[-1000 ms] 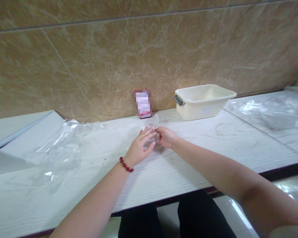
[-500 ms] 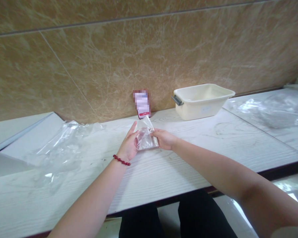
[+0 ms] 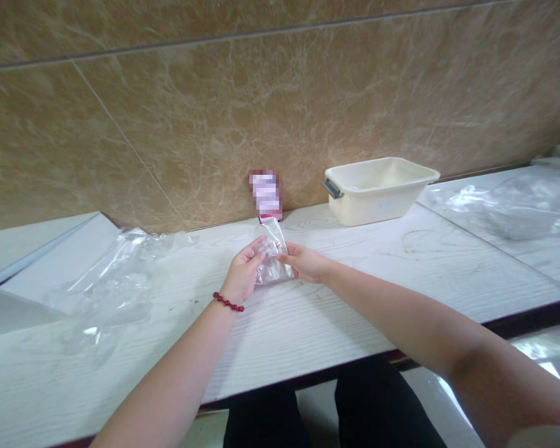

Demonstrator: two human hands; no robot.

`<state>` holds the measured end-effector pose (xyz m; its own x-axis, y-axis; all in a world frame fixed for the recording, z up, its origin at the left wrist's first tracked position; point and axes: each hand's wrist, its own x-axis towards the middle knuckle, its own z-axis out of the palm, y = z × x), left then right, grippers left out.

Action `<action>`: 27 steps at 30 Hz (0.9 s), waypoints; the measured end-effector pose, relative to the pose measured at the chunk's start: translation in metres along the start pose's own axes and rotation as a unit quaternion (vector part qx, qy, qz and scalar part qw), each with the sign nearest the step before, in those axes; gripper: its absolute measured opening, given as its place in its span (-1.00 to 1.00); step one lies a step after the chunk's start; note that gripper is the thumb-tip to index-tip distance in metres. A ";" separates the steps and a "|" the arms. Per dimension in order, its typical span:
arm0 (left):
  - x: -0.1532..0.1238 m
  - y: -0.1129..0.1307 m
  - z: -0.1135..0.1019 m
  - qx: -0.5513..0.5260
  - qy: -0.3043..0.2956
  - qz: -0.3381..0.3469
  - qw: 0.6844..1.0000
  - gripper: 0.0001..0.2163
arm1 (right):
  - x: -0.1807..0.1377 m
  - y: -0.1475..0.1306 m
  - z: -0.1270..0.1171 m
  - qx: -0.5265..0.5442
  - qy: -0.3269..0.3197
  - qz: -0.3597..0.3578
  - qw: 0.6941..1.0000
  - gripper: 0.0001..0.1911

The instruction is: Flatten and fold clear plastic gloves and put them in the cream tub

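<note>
Between my hands is a small clear plastic bag (image 3: 271,264), crinkled and shiny, held over the white wood-grain table (image 3: 364,298). My left hand (image 3: 246,269), with a red bead bracelet at the wrist, grips the bag's left side, thumb on the near face. On the right side, my right hand (image 3: 304,261) pinches it with the thumb across the front. The bag's upper end reaches up in front of the bottom of a phone-like upright card or screen (image 3: 267,194), which leans on the wall and is blurred out. Whether anything is inside the bag I cannot tell.
A cream plastic tub (image 3: 378,193) with a grey handle stands by the wall at the right. Loose clear plastic bags (image 3: 116,280) lie at the left beside a white open box (image 3: 51,261). More clear plastic (image 3: 518,202) lies at the far right.
My left fingers have drawn in around the bag's side; the forefinger that pointed up is now bent. The bag's top has shifted slightly, while the right hand stays in nearly the same place.
</note>
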<state>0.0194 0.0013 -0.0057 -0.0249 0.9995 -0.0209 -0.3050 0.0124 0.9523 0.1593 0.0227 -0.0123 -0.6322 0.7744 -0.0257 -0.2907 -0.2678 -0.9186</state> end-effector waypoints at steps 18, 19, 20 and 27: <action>0.000 0.001 -0.003 0.035 -0.113 -0.008 0.993 -0.48 | 0.004 -0.014 -0.020 -0.175 0.086 -0.021 0.981 -0.83; 0.000 0.001 -0.002 0.032 -0.118 -0.002 0.992 -0.46 | 0.003 -0.016 -0.022 -0.194 0.098 -0.017 0.976 -0.83; -0.001 0.001 -0.002 0.028 -0.121 0.002 0.992 -0.43 | 0.002 -0.017 -0.023 -0.207 0.107 -0.010 0.973 -0.82; -0.003 0.002 0.000 0.000 -0.151 -0.017 0.988 -0.29 | -0.001 -0.018 -0.020 -0.155 0.101 0.013 0.983 -0.76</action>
<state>0.0191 -0.0018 -0.0036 0.2712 0.9617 0.0390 -0.3015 0.0464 0.9523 0.1793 0.0381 -0.0041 -0.4715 0.8762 -0.0998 -0.0244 -0.1261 -0.9917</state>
